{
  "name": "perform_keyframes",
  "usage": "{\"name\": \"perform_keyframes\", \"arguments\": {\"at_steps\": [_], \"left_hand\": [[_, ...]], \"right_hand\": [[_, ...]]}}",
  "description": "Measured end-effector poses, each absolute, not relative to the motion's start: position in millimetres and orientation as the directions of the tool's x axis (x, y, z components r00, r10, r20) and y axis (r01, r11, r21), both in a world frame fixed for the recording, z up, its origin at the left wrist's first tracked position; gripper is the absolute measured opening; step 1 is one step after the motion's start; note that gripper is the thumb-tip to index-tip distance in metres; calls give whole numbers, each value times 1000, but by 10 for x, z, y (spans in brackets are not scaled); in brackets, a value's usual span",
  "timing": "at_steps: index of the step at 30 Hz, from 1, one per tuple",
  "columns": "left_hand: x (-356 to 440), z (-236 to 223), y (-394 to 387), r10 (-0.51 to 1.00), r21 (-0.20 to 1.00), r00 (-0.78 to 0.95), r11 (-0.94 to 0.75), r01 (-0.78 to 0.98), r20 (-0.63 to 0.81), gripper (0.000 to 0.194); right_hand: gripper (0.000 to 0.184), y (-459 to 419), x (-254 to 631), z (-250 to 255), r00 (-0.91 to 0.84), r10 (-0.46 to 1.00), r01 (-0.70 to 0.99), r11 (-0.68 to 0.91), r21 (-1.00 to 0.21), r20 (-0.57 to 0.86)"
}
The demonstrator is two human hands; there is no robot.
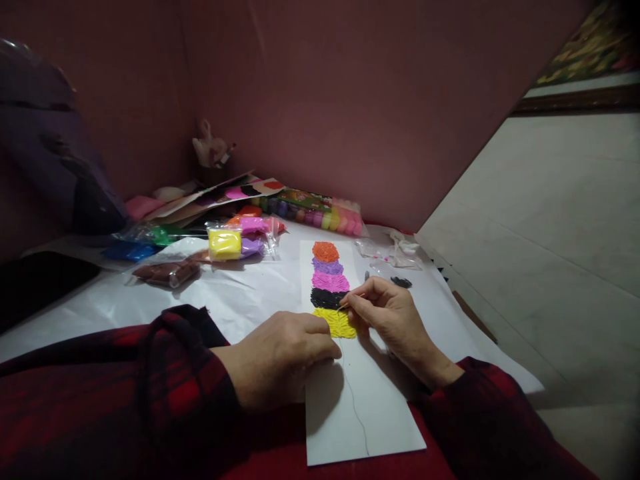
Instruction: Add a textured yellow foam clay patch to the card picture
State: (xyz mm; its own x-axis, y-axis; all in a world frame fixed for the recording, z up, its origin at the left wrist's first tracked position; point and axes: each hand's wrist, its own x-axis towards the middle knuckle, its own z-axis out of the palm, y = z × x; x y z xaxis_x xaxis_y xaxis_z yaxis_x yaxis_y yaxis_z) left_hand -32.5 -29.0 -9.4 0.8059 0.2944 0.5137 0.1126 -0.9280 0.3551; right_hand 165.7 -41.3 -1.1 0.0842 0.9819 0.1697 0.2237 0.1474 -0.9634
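Right hand pinches thin tool over yellow band on white card, at near edge of table. Left hand curled, covering part of card's left edge; cannot tell whether gripping. Bagged colour packets crowd far left; long multicoloured pack along far edge, wall behind. Black lump toward right edge.

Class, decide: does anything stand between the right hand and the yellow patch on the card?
Nothing visible does: the thin tool in the right hand reaches the upper part of the yellow patch. The left hand is at the patch's left side, off that path.
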Motion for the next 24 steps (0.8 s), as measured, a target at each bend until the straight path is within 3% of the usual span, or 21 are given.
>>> {"name": "perform_keyframes", "arguments": {"at_steps": [24], "left_hand": [[-317, -89, -309, 303, 356, 797, -927, 119, 523, 20]], "right_hand": [[12, -391, 1674, -21, 98, 980, 233, 149, -961, 175]]}}
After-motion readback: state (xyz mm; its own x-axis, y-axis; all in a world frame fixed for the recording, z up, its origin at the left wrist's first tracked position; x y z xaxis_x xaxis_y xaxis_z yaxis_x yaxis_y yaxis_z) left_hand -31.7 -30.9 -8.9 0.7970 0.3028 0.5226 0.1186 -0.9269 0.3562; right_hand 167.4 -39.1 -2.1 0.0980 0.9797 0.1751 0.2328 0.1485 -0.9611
